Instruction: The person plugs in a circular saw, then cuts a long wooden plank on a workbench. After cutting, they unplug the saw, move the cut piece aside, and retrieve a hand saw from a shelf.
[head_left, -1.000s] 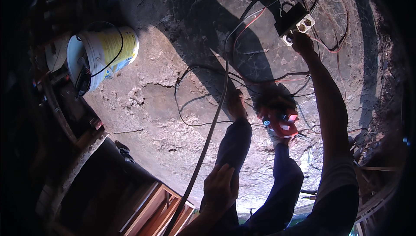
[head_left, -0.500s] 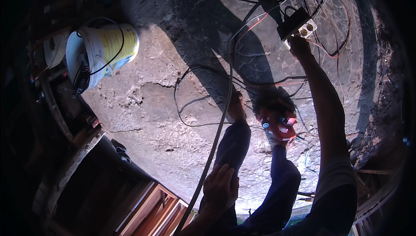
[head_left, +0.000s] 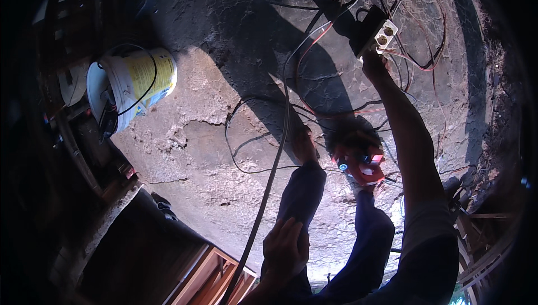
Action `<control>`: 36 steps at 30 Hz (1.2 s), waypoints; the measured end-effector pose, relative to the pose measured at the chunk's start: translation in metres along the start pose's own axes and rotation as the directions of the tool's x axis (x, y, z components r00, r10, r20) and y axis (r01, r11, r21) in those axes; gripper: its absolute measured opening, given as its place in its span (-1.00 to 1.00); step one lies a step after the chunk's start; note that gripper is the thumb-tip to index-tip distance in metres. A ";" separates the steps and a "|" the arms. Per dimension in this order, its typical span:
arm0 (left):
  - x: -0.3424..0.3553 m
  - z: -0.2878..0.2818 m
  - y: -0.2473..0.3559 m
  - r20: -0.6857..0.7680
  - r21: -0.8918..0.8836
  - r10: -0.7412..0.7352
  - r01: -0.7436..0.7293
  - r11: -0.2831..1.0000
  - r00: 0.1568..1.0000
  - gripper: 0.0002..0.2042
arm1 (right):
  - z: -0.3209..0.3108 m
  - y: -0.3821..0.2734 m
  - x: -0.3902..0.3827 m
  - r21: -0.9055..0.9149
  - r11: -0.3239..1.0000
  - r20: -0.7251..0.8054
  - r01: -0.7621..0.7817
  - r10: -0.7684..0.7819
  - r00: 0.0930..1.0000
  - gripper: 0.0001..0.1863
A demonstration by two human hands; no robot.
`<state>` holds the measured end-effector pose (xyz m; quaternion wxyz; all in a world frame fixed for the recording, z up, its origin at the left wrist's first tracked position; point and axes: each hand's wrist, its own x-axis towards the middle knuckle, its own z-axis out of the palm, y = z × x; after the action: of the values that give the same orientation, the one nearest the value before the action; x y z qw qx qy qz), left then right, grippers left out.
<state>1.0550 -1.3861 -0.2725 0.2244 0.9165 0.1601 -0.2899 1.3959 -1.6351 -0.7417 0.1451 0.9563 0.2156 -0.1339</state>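
Observation:
My right arm reaches far forward, and my right hand (head_left: 374, 64) is closed at the near end of a white power strip (head_left: 386, 33). Whether the fingers grip the strip itself or a plug in it is hidden in shadow. A black box-shaped piece (head_left: 367, 30) sits against the strip's left side, and two round sockets show beside it. My left hand (head_left: 286, 246) lies on my left leg, fingers laid over the trouser cloth and holding nothing. Beside my right foot a red power tool (head_left: 361, 162) rests on the ground, partly in shadow.
Black and red cables (head_left: 302, 75) loop over the cracked concrete floor (head_left: 190, 159). One thick dark cable (head_left: 263, 204) runs up past my left leg. At left a white and yellow bucket (head_left: 145, 78) lies tipped, with a dark corded thing inside. A wooden frame (head_left: 210, 277) stands at lower left.
My right hand and the power strip have shifted slightly left in the picture, while the whole view has tilted a little. My left hand stays on the leg.

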 end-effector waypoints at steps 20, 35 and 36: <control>-0.184 0.169 0.065 0.002 0.020 0.067 -0.067 0.998 0.998 -0.50 | -0.260 0.028 -0.577 0.892 0.194 0.332 -0.408 0.332 0.883 -0.55; -0.387 0.274 0.099 0.504 -0.442 0.020 0.238 0.865 0.864 -0.54 | -0.142 0.057 -1.275 0.185 -0.202 0.887 -0.962 0.456 0.075 -0.68; -0.399 0.286 0.102 0.501 -0.450 0.011 0.249 0.858 0.865 -0.56 | -0.139 0.050 -1.284 0.209 -0.195 0.879 -0.958 0.468 0.097 -0.65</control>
<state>0.6548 -1.6819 -0.2086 0.4679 0.7113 0.2262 -0.4732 0.3265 -2.1111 -0.1939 -0.2206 0.7170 -0.5671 -0.3401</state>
